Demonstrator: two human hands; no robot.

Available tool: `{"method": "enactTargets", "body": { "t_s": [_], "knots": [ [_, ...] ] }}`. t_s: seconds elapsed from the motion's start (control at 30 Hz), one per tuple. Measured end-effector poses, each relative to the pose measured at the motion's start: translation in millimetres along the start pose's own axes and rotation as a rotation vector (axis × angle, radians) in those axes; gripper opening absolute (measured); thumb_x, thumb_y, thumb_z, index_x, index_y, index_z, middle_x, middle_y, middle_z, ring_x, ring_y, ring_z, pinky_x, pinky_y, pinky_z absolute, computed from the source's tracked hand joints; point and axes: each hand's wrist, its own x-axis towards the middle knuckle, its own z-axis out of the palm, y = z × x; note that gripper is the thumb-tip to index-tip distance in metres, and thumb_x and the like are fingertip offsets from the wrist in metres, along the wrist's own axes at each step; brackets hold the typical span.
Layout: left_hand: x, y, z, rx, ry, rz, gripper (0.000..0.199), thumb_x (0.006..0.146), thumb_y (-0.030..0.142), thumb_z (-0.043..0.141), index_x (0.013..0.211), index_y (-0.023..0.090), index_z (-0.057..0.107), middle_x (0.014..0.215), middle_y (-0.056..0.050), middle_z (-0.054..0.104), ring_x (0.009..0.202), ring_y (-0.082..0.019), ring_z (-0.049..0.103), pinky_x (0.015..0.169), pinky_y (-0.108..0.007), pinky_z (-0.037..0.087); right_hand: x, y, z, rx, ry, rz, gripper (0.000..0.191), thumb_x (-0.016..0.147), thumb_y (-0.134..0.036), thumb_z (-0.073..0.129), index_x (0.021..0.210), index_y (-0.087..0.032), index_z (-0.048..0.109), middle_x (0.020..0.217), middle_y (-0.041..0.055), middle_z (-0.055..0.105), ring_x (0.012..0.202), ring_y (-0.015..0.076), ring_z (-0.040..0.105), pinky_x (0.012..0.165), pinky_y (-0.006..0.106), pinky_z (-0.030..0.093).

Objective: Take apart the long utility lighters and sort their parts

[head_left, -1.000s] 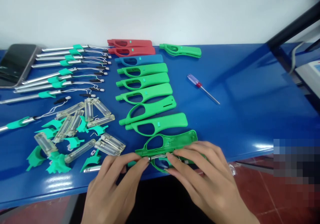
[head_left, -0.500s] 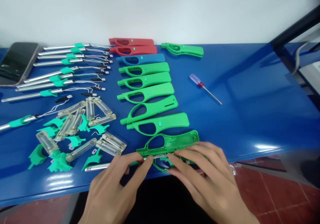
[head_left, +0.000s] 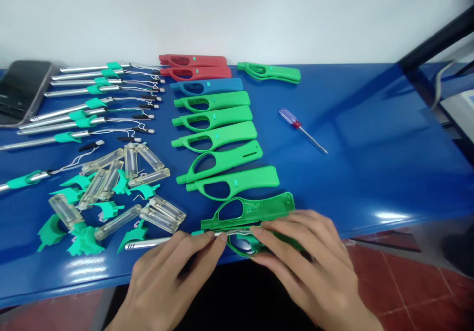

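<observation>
Thumb and fingers of my left hand pinch the rear of a metal lighter tube with a teal collar, lying along the table's front edge. White wires run from the tube toward my right hand, whose fingers are closed over a green lighter shell half. That hand covers most of this shell's handle. Just behind it, a second green shell half lies with its hollow inside facing up. My right fingertips press close to the wires; their exact contact is hidden.
Several closed-looking lighter shells form a column behind. Left are rows of tube assemblies, clear fuel tanks, teal triggers and a phone. Right are a screwdriver and another green shell. The blue table meets a wall.
My left hand has shifted slightly left and lifted its fingers a little, uncovering more of the teal collar. My right hand stays over the shell, its fingertips slightly moved. The view has shifted slightly.
</observation>
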Motion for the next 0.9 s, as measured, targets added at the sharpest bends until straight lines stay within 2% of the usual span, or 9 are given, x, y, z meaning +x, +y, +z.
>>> {"method": "enactTargets", "body": {
  "t_s": [0.13, 0.3, 0.47, 0.6, 0.7, 0.9],
  "knots": [
    [-1, -5, 0.5, 0.055, -0.034, 0.145, 0.043, 0.108, 0.013, 0.039, 0.135, 0.028, 0.070, 0.101, -0.002, 0.076, 0.085, -0.013, 0.072, 0.078, -0.023, 0.059, -4, 7, -8, 0.043, 0.017, 0.070, 0.012, 0.096, -0.010, 0.072, 0.105, -0.017, 0.077, 0.101, 0.0051, 0.076, 0.101, 0.0195, 0.065, 0.096, 0.043, 0.049],
    [3, -8, -1.8, 0.072, 0.005, 0.232, 0.045, 0.106, 0.006, 0.037, 0.131, 0.021, 0.071, 0.105, -0.005, 0.071, 0.089, -0.012, 0.066, 0.079, -0.024, 0.056, -9, 18, -17, 0.022, -0.055, 0.082, 0.020, 0.096, -0.004, 0.069, 0.107, -0.020, 0.074, 0.109, 0.0053, 0.072, 0.108, 0.0207, 0.061, 0.096, 0.043, 0.048],
    [10, -3, -4.8, 0.086, 0.029, 0.234, 0.043, 0.106, 0.005, 0.038, 0.123, 0.020, 0.074, 0.101, -0.004, 0.068, 0.088, -0.011, 0.063, 0.080, -0.023, 0.054, -11, 23, -20, 0.027, -0.126, 0.086, 0.021, 0.099, -0.005, 0.065, 0.109, -0.020, 0.074, 0.113, 0.0051, 0.071, 0.113, 0.0205, 0.058, 0.100, 0.042, 0.045],
    [12, 0, -4.9, 0.081, 0.021, 0.198, 0.039, 0.108, 0.010, 0.040, 0.120, 0.022, 0.075, 0.098, -0.003, 0.069, 0.084, -0.011, 0.065, 0.076, -0.023, 0.055, -9, 23, -20, 0.042, -0.124, 0.080, 0.026, 0.100, -0.002, 0.062, 0.114, -0.021, 0.074, 0.114, 0.0043, 0.071, 0.113, 0.0197, 0.058, 0.099, 0.040, 0.045],
    [11, 0, -4.0, 0.090, 0.015, 0.176, 0.038, 0.107, 0.010, 0.041, 0.121, 0.023, 0.075, 0.097, -0.002, 0.069, 0.082, -0.011, 0.066, 0.074, -0.023, 0.054, -7, 22, -19, 0.048, -0.135, 0.068, 0.023, 0.101, -0.004, 0.061, 0.111, -0.020, 0.074, 0.111, 0.0037, 0.072, 0.111, 0.0190, 0.058, 0.098, 0.038, 0.044],
    [7, 0, -2.2, 0.101, -0.023, 0.160, 0.040, 0.106, 0.007, 0.041, 0.125, 0.024, 0.072, 0.103, -0.004, 0.069, 0.087, -0.012, 0.065, 0.081, -0.026, 0.054, 0, 14, -14, 0.047, -0.169, 0.137, 0.014, 0.103, -0.013, 0.062, 0.105, -0.021, 0.074, 0.111, 0.0028, 0.072, 0.108, 0.0181, 0.060, 0.095, 0.036, 0.042]
  ]
}}
